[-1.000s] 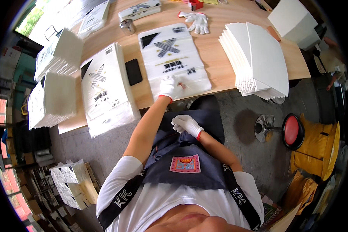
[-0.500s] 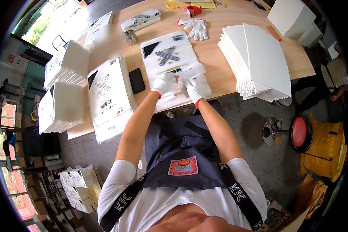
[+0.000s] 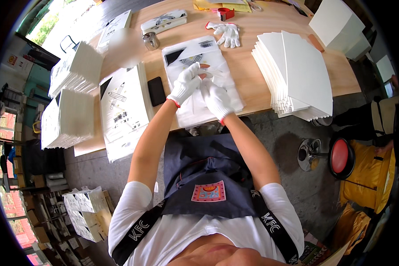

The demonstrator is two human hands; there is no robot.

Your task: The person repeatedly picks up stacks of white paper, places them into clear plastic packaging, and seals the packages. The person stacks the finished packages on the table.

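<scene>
Whitish bag point(image 3: 193, 108) with black pencil print, black phone point(image 3: 156, 91), light-brown table point(image 3: 250, 75), red stool seat point(image 3: 340, 156)

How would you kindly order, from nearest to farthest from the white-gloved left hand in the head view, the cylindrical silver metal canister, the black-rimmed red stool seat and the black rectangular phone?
1. Black phone: just left of the left hand.
2. Silver canister: ahead and to the left.
3. Red stool seat: far to the right.

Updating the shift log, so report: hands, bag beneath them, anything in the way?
Left hand and right hand gloved, close together, grip unclear. Printed plastic bag beneath them, partly hidden. Black smartphone beside bag's left edge, not under either hand.
</scene>
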